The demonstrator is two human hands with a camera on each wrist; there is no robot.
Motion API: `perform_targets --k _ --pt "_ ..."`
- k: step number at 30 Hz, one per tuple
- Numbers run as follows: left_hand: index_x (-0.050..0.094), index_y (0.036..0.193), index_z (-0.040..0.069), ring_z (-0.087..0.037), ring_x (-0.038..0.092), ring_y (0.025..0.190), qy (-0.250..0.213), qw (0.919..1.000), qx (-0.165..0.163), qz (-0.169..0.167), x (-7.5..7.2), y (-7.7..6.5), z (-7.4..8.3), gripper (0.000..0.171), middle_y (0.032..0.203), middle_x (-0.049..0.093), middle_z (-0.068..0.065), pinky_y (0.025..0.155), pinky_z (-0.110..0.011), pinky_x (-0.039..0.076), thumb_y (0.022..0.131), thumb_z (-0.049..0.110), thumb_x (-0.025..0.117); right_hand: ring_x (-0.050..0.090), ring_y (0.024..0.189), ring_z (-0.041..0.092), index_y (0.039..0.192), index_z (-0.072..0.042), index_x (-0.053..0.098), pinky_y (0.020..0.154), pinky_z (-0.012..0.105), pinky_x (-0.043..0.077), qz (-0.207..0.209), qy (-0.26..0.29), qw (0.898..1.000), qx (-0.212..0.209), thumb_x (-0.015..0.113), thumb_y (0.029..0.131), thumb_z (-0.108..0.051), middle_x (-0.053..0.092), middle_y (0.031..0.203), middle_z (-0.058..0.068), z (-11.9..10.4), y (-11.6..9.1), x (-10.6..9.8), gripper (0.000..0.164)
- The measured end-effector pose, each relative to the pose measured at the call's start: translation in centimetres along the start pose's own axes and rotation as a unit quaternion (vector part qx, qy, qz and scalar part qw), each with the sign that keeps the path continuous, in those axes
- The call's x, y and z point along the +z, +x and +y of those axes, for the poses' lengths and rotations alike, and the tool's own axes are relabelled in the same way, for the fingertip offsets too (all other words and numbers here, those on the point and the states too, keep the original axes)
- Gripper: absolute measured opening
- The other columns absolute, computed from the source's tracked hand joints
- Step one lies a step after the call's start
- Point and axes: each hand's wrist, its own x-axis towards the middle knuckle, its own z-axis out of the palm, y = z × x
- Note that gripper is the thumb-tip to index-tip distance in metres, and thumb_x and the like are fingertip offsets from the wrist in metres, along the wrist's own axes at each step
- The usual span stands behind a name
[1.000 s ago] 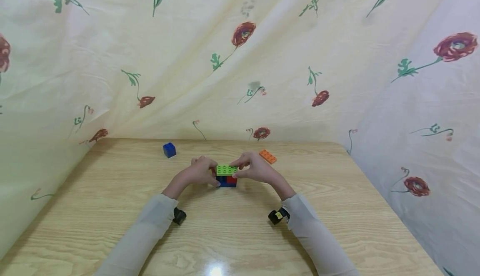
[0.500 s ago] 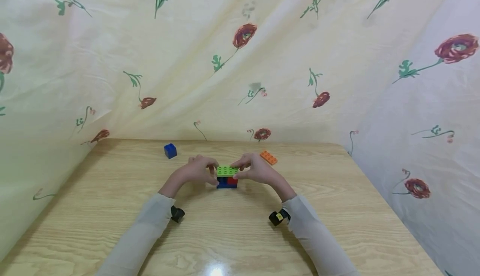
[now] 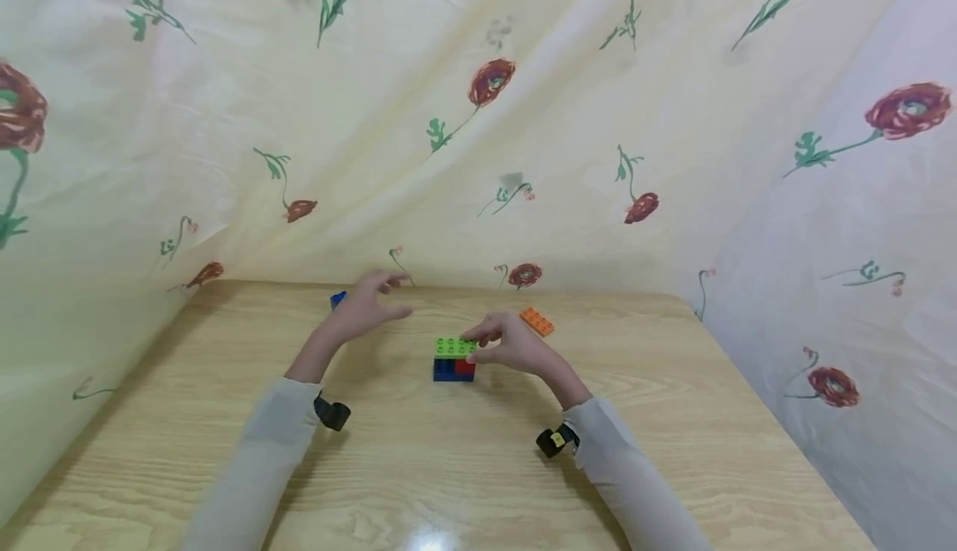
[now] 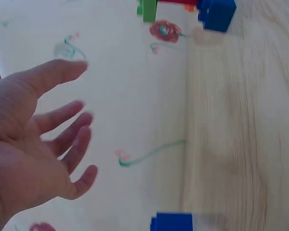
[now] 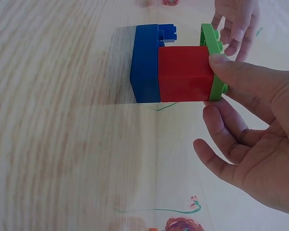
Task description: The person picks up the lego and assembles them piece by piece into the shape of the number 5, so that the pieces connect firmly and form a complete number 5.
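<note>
A small stack of toy building bricks stands on the table in front of me. At its bottom is a blue brick (image 5: 145, 65), with a red brick (image 5: 185, 74) on its right half and a lime-green plate (image 3: 449, 346) across the top. The plate overhangs a gap beside the red brick. My right hand (image 3: 510, 345) pinches the plate's right end between thumb and fingers. Left of the stack, my left hand (image 3: 362, 308) is raised with its fingers spread, holding nothing. It partly covers a loose blue brick (image 3: 338, 297) in the head view; the left wrist view shows that brick below the hand.
An orange plate (image 3: 537, 320) lies behind my right hand, near the back of the wooden table (image 3: 449, 468). Flowered cloth (image 3: 568, 119) hangs along the table's back edge and at both sides. Each wrist wears a small black camera (image 3: 552, 441).
The left hand has let go of the stack and moved left and back, toward the loose blue brick. The right hand keeps its pinch on the lime-green plate.
</note>
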Motion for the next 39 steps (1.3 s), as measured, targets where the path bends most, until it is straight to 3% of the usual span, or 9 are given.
perform_targets --k 3,6,11,21,25,30,39 --pt "0.044 0.151 0.002 -0.044 0.046 0.129 -0.039 0.9975 -0.023 0.054 -0.9 0.0 -0.9 0.064 0.143 0.044 -0.028 0.105 -0.056 0.045 0.096 0.017 0.072 0.066 0.095 0.017 0.12 -0.009 0.076 0.095 0.052 0.052 0.0 0.007 1.0 -0.004 0.079 0.089 -0.017 0.071 0.101 0.004 0.1 -0.1 0.2 0.031" --pt "0.039 0.153 0.002 -0.046 0.04 0.134 -0.086 0.9897 -0.057 0.099 -2.1 -0.1 -1.8 0.067 0.148 0.037 -0.029 0.108 -0.056 0.041 0.097 0.02 0.071 0.066 0.095 0.017 0.119 -0.01 0.076 0.094 0.05 0.053 0.001 0.006 1.0 -0.002 0.08 0.089 -0.017 0.071 0.1 0.004 0.2 -0.1 0.3 0.031" --pt "0.036 0.156 0.003 -0.045 0.035 0.142 -0.13 0.9759 -0.111 0.135 -3.8 -0.3 -3.9 0.068 0.155 0.035 -0.028 0.115 -0.056 0.036 0.1 0.027 0.066 0.066 0.096 0.018 0.12 -0.01 0.076 0.094 0.048 0.053 0.001 0.001 1.0 0.001 0.08 0.089 -0.018 0.072 0.103 0.004 0.3 -0.1 0.2 0.032" --pt "0.025 0.16 0.003 -0.041 0.032 0.149 -0.179 0.9594 -0.196 0.096 -4.2 -0.9 -7.3 0.073 0.163 0.03 -0.025 0.12 -0.055 0.031 0.102 0.027 0.061 0.067 0.096 0.02 0.12 -0.008 0.076 0.095 0.053 0.053 0.005 0.008 1.0 -0.008 0.079 0.09 -0.016 0.072 0.103 0.007 0.9 -0.1 0.1 0.032" --pt "0.022 0.161 0.002 -0.042 0.031 0.15 -0.192 0.9567 -0.206 0.073 -3.9 -1.3 -8.6 0.07 0.164 0.029 -0.024 0.121 -0.057 0.028 0.104 0.022 0.057 0.066 0.095 0.019 0.12 -0.009 0.076 0.092 0.047 0.054 0.007 0.001 1.0 -0.008 0.079 0.09 -0.017 0.072 0.102 0.006 1.0 -0.1 0.1 0.031" --pt "0.028 0.159 0.001 -0.041 0.033 0.149 -0.194 0.9528 -0.223 0.069 -3.5 -1.4 -9.9 0.065 0.163 0.032 -0.024 0.122 -0.053 0.029 0.105 0.02 0.057 0.066 0.095 0.018 0.119 -0.01 0.077 0.09 0.04 0.053 0.006 -0.002 1.0 -0.005 0.08 0.089 -0.018 0.073 0.104 0.005 0.8 -0.1 0.2 0.031" --pt "0.035 0.157 0.002 -0.039 0.035 0.148 -0.204 0.9463 -0.241 0.069 -3.4 -1.6 -10.6 0.061 0.16 0.036 -0.024 0.123 -0.05 0.028 0.103 0.016 0.061 0.066 0.096 0.018 0.12 -0.01 0.076 0.093 0.046 0.054 0.006 -0.004 1.0 0.002 0.08 0.089 -0.018 0.073 0.104 0.004 0.2 0.0 0.1 0.032"
